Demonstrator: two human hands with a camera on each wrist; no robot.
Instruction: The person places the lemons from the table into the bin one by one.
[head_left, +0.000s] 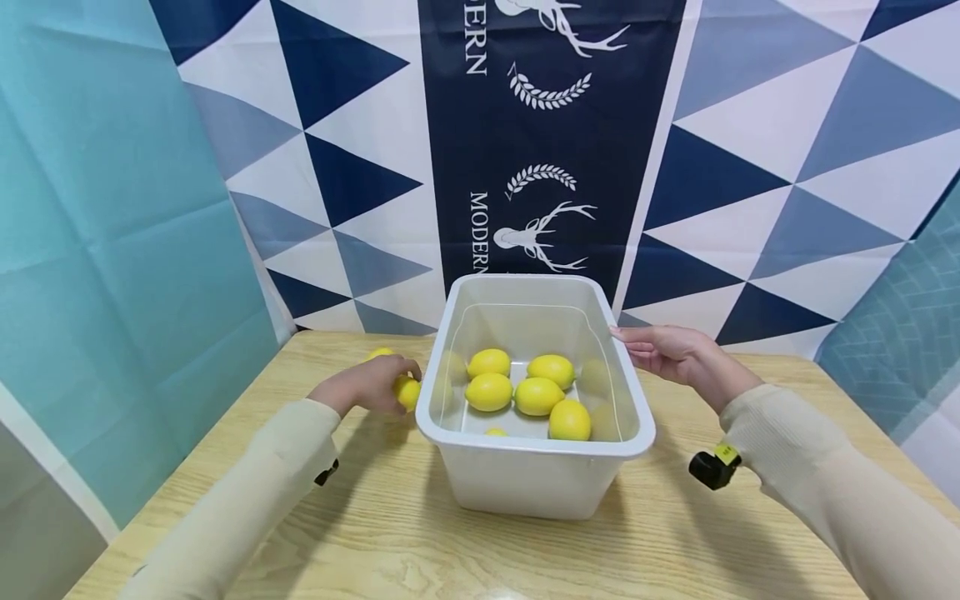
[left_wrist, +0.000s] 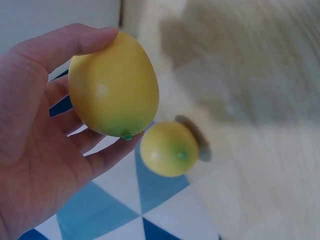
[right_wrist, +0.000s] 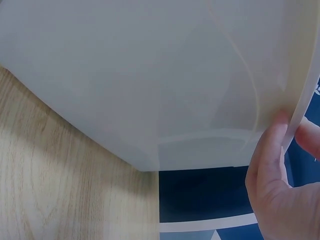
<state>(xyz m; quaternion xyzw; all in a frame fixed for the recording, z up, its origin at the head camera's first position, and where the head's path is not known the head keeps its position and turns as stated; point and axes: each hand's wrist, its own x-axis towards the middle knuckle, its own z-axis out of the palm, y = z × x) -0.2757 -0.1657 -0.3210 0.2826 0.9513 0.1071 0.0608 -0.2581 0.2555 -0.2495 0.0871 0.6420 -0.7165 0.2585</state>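
Observation:
In the left wrist view a yellow lemon [left_wrist: 115, 87] with a green stem end is gripped between the thumb and fingers of my left hand [left_wrist: 50, 110]. In the head view that hand [head_left: 375, 387] is just left of the pale grey plastic bin [head_left: 517, 479], and the lemon [head_left: 407, 392] shows past its fingers. Behind it another lemon [left_wrist: 169, 149] lies on the table. My right hand [head_left: 671, 354] pinches the bin's right rim [right_wrist: 297, 110], fingers against the outer wall and thumb over the edge. Inside the bin lie several lemons [head_left: 489, 392].
A light wooden table [head_left: 360, 542] carries the bin. Behind it hangs a cloth [head_left: 367, 175] with blue and white triangles and a dark deer-print band. Plain teal cloth [head_left: 112, 233] covers the left side. A small black device [head_left: 712, 469] is at the right sleeve.

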